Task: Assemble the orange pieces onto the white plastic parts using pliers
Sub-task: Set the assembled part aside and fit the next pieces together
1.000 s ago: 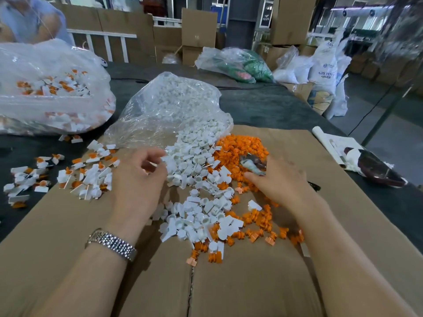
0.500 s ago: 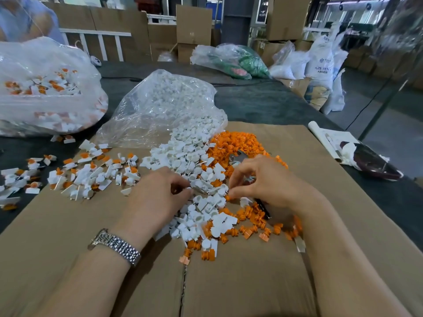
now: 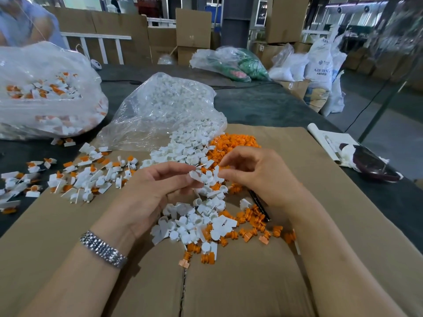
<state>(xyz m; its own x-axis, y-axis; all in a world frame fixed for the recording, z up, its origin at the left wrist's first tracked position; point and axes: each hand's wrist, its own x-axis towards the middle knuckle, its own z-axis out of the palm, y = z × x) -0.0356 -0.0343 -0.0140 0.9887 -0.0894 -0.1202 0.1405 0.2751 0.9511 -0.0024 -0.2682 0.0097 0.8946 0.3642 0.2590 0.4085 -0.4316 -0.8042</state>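
Brown corrugated cardboard sheet [image 3: 297, 282] covers the dark table and carries everything. At its far edge a clear plastic bag of white parts [image 3: 160, 106] spills open toward the person; a second clear bag of finished white-and-orange pieces [image 3: 43, 92] sits well to the left. Between the hands spreads a loose heap of white plastic parts [image 3: 194, 216], with a pile of orange pieces [image 3: 233, 143] just behind and to its right. A scatter of assembled white parts with orange inserts [image 3: 77, 177] lies to the left.

The left hand [image 3: 158, 191] holds one small white plastic part [image 3: 196, 175] pinched at its fingertips, raised just above the heap. The right hand [image 3: 258, 175] has its fingers curled, forefinger and thumb close to that part; whether they pinch an orange piece cannot be told. A dark slim handle, probably the pliers [image 3: 259, 205], pokes out under the right palm, so it seems tucked in that hand.

The step in hand looks like pairing: a white part is picked and an orange one is being brought to it. Next comes seating the orange piece in the white part's socket, then bringing the tool round to press it home, which calls for a steady left pinch.

The tool's head is hidden, and the far-right dark object is unclear.
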